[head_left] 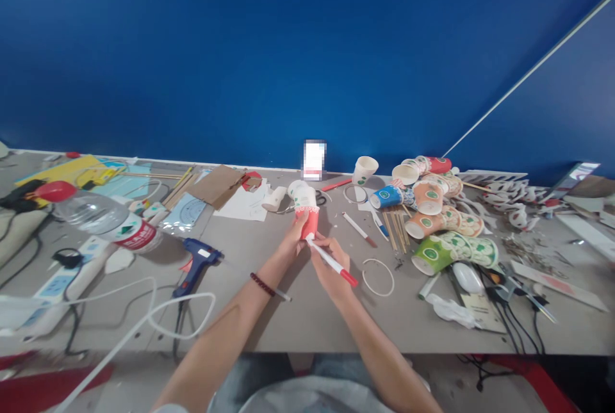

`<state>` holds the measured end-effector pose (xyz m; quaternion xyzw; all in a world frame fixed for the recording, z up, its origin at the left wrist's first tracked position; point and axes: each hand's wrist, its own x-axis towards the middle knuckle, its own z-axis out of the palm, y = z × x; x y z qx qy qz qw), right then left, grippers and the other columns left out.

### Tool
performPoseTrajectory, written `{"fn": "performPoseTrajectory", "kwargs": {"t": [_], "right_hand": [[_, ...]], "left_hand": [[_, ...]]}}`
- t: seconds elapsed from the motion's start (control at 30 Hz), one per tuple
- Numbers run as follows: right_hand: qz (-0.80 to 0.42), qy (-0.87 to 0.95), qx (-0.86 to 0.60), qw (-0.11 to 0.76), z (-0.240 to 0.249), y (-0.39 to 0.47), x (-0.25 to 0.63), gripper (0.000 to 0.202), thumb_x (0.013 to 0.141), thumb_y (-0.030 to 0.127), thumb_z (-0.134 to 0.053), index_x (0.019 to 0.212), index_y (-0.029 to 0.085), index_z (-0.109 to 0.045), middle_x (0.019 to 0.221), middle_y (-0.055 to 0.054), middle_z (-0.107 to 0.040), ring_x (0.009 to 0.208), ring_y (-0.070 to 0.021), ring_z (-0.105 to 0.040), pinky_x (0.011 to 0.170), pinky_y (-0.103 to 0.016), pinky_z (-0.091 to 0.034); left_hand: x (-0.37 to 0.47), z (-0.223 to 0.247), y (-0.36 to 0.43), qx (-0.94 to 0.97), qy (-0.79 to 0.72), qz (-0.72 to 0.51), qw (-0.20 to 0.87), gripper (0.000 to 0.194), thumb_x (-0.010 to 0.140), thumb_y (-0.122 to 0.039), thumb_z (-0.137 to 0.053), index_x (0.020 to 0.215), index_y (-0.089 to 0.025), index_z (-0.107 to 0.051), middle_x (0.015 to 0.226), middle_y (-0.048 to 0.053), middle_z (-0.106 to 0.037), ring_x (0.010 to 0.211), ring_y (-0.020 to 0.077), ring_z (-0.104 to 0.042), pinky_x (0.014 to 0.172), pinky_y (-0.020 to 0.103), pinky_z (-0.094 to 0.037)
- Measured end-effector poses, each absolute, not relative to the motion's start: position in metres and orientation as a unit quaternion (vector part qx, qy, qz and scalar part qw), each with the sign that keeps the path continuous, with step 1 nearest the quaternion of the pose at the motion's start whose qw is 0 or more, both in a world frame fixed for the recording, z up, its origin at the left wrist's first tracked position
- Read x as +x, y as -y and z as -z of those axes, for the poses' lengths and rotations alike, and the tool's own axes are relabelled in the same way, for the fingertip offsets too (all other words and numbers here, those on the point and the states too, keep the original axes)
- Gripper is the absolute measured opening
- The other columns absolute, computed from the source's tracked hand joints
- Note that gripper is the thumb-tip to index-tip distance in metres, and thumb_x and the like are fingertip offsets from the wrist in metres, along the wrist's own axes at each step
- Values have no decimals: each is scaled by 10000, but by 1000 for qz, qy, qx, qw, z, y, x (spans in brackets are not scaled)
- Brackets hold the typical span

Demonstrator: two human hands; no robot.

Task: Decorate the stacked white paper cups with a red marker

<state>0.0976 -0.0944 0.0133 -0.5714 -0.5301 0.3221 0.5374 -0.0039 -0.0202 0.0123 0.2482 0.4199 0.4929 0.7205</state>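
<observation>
At the middle of the table my left hand (291,241) is closed around a red-and-white paper cup (309,216), tilted with its narrow end toward me. In my right hand (329,269) is a white marker pen (331,262) with a red end pointing back at me. Its tip meets the near end of the cup; the exact contact is too small to make out. Just beyond the red cup lies a white paper cup (298,193) with green marks, partly hidden. Scissors (320,197) lie beside it, mostly covered. To the right rests another marker (358,228).
Left are a blue glue gun (195,266), a water bottle (110,218) and a power strip (62,285) with loose cables. Stacked paper cups (432,256), wooden sticks (396,232) and a white ring (378,277) lie right. A blue wall (307,48) closes off the back.
</observation>
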Motion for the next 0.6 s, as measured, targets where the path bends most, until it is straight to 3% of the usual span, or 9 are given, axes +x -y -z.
{"fn": "performPoseTrajectory", "kwargs": {"t": [0.2, 0.6], "right_hand": [[-329, 503, -569, 562, -14, 95, 97, 163, 829, 389, -619, 829, 232, -578, 1084, -109, -757, 726, -212, -740, 612, -314, -583], [-337, 510, -576, 543, -15, 97, 98, 120, 835, 350, -614, 843, 234, -585, 1115, -101, -749, 806, -217, -746, 639, -307, -585]], "left_hand": [[-5, -11, 20, 248, -404, -497, 727, 453, 786, -538, -690, 970, -127, -637, 708, 46, -638, 620, 158, -616, 597, 265, -509], [-4, -9, 18, 233, -414, -504, 721, 399, 787, -507, -700, 928, -142, -619, 681, 23, -608, 581, 133, -582, 579, 254, -487]]}}
